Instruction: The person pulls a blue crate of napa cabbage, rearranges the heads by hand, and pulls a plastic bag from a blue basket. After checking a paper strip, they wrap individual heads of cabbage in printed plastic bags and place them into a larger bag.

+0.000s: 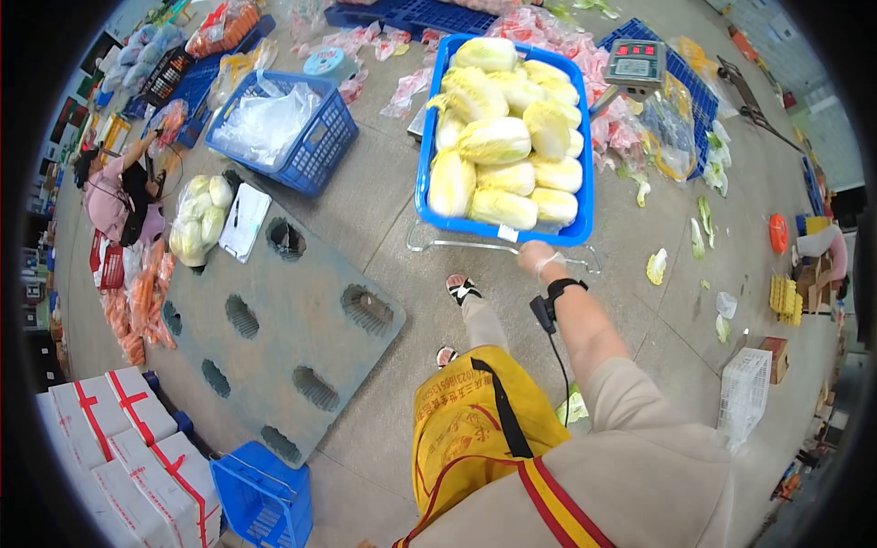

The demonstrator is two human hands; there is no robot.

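Observation:
My right hand (541, 262) is closed around the wire handle (466, 244) at the near side of a blue plastic crate (587, 151). A black wristband and a small corded device are on that wrist. Pale yellow-green napa cabbages (494, 141) are piled in the crate, up to its rim and above. A small white label is on the crate's near rim. Just right of the crate stands the display of a weighing scale (637, 66) with red digits. My left hand is not in view.
A grey pallet (274, 310) at left bears a clipboard (245, 222) and bagged cabbages (199, 219). Behind it stands a blue basket (333, 142) of clear bags. White boxes (137, 457) and a blue crate (265, 493) are lower left. Loose leaves (656, 266) litter the floor. A person (114, 196) crouches far left.

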